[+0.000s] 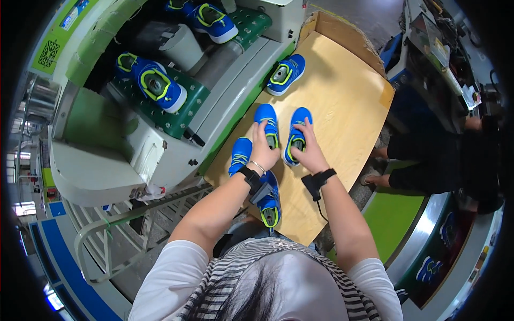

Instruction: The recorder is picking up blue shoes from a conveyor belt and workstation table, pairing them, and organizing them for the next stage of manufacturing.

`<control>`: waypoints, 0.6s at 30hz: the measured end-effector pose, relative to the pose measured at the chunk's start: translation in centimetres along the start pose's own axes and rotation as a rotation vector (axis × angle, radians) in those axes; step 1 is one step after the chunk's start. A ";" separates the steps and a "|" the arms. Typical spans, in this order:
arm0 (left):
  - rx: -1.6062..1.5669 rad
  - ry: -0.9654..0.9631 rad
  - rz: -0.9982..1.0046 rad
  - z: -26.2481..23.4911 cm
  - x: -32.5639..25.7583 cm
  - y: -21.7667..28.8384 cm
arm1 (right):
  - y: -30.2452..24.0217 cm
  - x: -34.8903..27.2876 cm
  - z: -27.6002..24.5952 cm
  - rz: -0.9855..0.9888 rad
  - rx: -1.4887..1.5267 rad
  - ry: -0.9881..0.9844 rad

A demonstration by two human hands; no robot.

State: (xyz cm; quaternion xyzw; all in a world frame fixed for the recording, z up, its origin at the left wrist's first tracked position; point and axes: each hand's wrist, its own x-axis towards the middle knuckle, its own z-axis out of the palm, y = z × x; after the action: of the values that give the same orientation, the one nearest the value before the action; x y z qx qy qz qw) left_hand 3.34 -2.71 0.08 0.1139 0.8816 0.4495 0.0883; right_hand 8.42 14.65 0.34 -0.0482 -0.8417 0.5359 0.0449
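Note:
Over the wooden table my left hand is wrapped round a blue sneaker with yellow-green laces. Beside it, my right hand grips another blue sneaker by its sides, the thumb near the collar. Both shoes point away from me, toes side by side and a little apart. Whether they touch the table I cannot tell. A third sneaker lies left of my left wrist. One more sneaker is partly hidden under my left forearm. Farther off, a sneaker stands at the table's left edge.
To the left is a large grey-white machine with green perforated plates carrying several sneakers. A cardboard edge bounds the far end of the wooden table. A metal rack stands lower left. Another person is at the right.

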 end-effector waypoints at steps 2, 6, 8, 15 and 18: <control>-0.076 -0.036 0.014 0.8 -1.8 0.8 | -0.1 -2.0 1.8 -0.038 0.128 0.150; -0.179 0.050 -0.050 1.1 -2.9 0.2 | -0.9 -4.7 5.1 0.089 0.086 0.295; -0.238 0.077 -0.091 0.7 -2.9 -0.3 | -1.9 -4.5 4.7 0.121 0.161 0.283; -1.143 -0.005 -0.444 -7.3 -4.1 5.1 | -0.8 -12.5 0.1 0.148 0.112 0.100; -1.249 0.083 -0.287 -13.7 -5.3 9.2 | -0.5 -17.0 -0.6 0.154 0.007 0.002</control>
State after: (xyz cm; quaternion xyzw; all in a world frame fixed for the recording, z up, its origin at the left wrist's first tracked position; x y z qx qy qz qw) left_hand 6.02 -9.52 15.76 -0.0955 0.4629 0.8661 0.1630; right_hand 25.34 12.76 0.62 -0.1133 -0.8337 0.5405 0.0044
